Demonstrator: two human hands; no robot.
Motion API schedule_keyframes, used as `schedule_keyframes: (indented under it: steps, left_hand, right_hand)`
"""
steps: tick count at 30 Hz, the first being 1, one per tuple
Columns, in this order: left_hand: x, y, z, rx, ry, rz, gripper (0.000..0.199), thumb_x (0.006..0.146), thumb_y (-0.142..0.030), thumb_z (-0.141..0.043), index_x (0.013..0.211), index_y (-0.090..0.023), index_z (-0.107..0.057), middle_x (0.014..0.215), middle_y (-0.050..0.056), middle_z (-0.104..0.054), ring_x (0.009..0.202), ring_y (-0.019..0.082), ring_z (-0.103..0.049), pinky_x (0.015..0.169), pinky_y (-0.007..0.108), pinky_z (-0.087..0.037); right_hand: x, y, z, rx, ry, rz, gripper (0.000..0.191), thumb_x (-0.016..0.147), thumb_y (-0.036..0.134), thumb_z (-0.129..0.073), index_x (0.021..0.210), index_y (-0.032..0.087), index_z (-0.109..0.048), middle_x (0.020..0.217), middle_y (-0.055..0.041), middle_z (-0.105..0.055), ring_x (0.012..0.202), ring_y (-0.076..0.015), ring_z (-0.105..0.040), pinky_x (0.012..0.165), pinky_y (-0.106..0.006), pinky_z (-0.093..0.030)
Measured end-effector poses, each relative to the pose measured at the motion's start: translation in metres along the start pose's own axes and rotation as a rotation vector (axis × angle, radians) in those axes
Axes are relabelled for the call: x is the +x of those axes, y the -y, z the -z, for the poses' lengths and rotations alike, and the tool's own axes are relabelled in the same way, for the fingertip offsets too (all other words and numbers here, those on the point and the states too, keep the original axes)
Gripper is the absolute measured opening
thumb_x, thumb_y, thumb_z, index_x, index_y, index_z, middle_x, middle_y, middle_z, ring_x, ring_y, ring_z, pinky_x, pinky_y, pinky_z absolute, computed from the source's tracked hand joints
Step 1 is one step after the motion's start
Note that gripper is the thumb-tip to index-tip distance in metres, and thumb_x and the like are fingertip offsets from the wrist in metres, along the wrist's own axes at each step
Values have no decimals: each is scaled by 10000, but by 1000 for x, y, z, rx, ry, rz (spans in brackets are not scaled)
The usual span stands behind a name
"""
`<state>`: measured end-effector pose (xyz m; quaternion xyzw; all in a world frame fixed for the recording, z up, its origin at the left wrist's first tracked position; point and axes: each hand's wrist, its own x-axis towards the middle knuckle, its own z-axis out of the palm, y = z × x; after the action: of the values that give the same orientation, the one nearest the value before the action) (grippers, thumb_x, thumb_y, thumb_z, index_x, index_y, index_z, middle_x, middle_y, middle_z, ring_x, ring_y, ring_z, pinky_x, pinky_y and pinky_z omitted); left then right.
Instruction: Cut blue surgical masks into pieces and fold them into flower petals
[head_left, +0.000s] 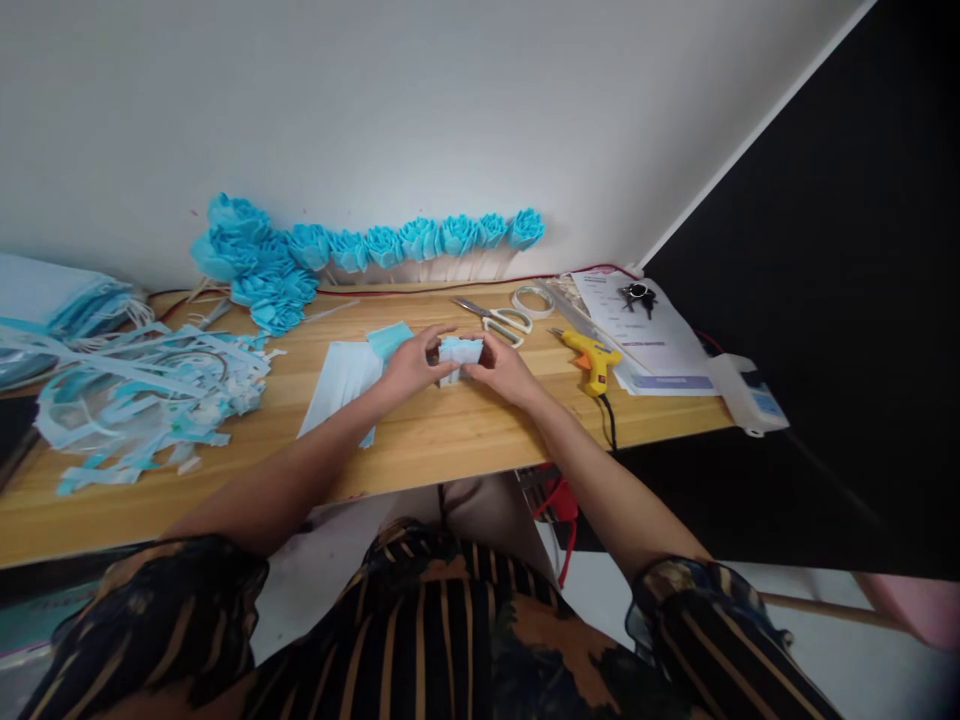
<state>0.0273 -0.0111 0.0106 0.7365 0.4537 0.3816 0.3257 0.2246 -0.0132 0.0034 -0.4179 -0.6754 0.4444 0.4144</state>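
Between my two hands, a small folded piece of pale blue material (pixel 460 351) is held up over the wooden table (pixel 465 430). My left hand (pixel 412 363) pinches its left side, and my right hand (pixel 504 368) grips its right side with thumb and fingers. Beside my left hand lie white pleated sheets (pixel 341 380) and a small blue piece (pixel 388 341). Scissors (pixel 504 322) rest open just behind my right hand. A yellow glue gun (pixel 596 362) lies to the right of it.
Blue fabric flowers (pixel 382 246) line the wall. A tangle of cut strips (pixel 172 390) and stacked masks (pixel 60 295) occupy the left. A tape roll (pixel 533 301), papers (pixel 637 325), keys (pixel 637 295) and a white plastic container (pixel 746 394) are at the right.
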Motion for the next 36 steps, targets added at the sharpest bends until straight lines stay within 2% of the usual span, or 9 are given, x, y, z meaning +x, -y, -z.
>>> schedule_keyframes:
  steps: [5,8,10,14,17,21,26,30,36]
  left_hand:
    - [2,12,-7,-41,-2,14,671,714,-271,-749,1351,-175,-561,1238,119,-666,1080,246,-639,937,377,-499]
    - [2,10,-7,-76,-8,32,642,701,-308,-761,1300,-156,-587,1179,121,-680,1024,240,-646,890,369,-504]
    - [1,6,-6,-122,-16,50,586,687,-334,-767,1223,-144,-625,1100,106,-699,931,221,-653,814,341,-509]
    - [-2,-3,-6,-229,-29,145,387,672,-418,-774,933,-146,-690,807,42,-696,697,170,-607,630,283,-475]
    - [-4,-8,-6,-380,-52,207,406,649,-494,-796,833,-148,-690,714,30,-681,632,156,-584,580,277,-462]
    - [-4,-13,-7,-553,-134,241,473,570,-514,-851,822,-154,-675,755,20,-707,680,152,-606,655,287,-490]
    - [-6,-19,-6,-591,-177,263,456,627,-480,-826,899,-149,-671,839,29,-723,755,156,-624,732,294,-486]
    - [-7,-22,-7,-579,-171,271,450,636,-476,-819,912,-151,-675,869,37,-729,799,177,-633,760,304,-486]
    - [-8,-21,-11,-575,-157,297,455,605,-488,-837,882,-166,-673,853,24,-728,768,169,-627,750,301,-489]
  right_hand:
    - [-1,-3,-2,13,1,2,472,695,279,-683,1151,200,-586,1148,-75,-682,1047,-227,-645,950,-406,-507]
    - [-2,-1,-1,-7,-6,3,460,717,281,-666,1161,195,-581,1107,-72,-692,1009,-215,-657,917,-396,-520]
    - [-3,2,-2,-22,-24,24,439,729,276,-656,1153,194,-581,1081,-66,-695,985,-205,-661,909,-384,-521]
    - [-6,8,-4,-45,-96,84,407,750,273,-661,1141,213,-563,1011,-39,-687,935,-184,-657,896,-360,-519]
    - [-9,11,-7,-28,-161,114,436,773,285,-670,1178,236,-517,946,-20,-683,902,-180,-661,872,-354,-525]
    - [-13,14,-8,3,-232,214,426,791,316,-696,1156,257,-485,1029,-33,-698,957,-186,-677,936,-379,-520]
    - [-18,22,-5,-167,-302,274,303,802,380,-714,1021,238,-559,1079,-59,-701,1061,-225,-660,1005,-420,-485]
    - [-19,27,-4,-254,-320,287,240,825,402,-694,963,240,-584,1038,-54,-716,1033,-236,-659,970,-415,-485]
    - [-18,28,-6,-312,-360,288,248,819,437,-699,939,245,-597,989,-51,-719,989,-240,-652,933,-400,-486]
